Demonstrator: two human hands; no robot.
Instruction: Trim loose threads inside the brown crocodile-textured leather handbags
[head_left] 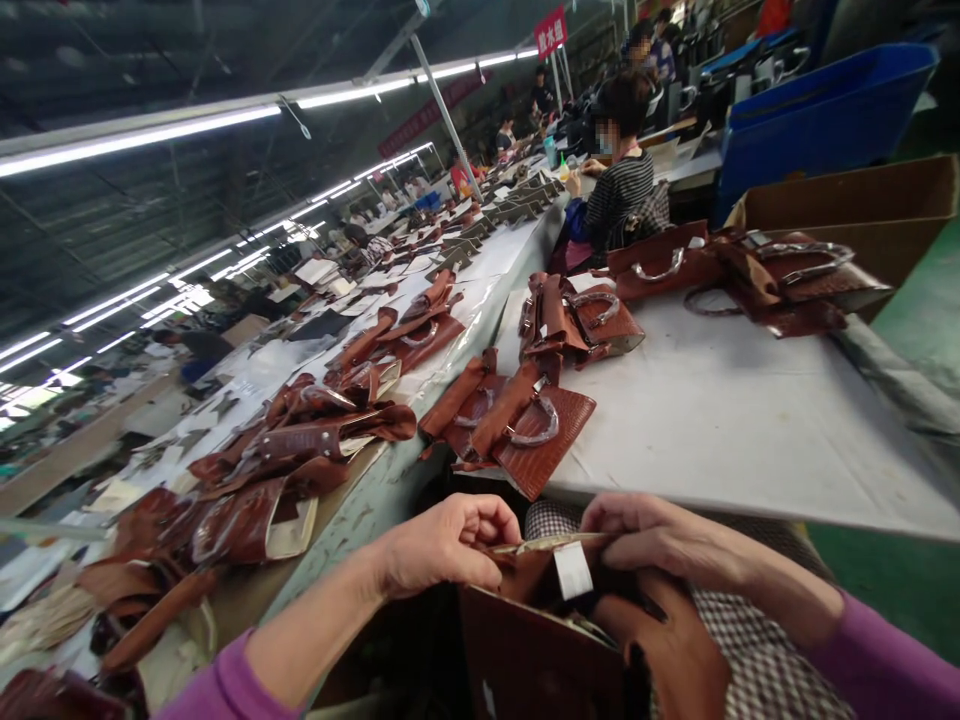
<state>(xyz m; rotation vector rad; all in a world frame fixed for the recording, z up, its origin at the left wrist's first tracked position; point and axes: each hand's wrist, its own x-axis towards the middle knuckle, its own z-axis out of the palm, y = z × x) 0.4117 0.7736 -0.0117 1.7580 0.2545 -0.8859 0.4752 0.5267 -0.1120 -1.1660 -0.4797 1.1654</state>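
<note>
Pinching the rim of an open reddish-brown leather handbag (532, 645) in left hand (457, 545) and right hand (664, 540), low over checked fabric (750, 635), with a white label (574, 570) inside. Cut off below, shadowed and hard to make out lower down, some fingertips hidden. Open just beyond, across bare white tabletop (735, 420) rightward, but crowded at the near left corner by a crocodile-textured handbag (534, 463).

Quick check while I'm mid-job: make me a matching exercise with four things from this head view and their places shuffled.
Things:
1. Left hand
2. Blue bin
3. White tag
4. Right hand

Places:
A. Between the two hands
B. At the right side of the brown bag's opening
C. Upper right, near the cardboard box
D. At the left side of that opening

Pairs: 1-D, 2-C, 3-A, 4-B
</note>
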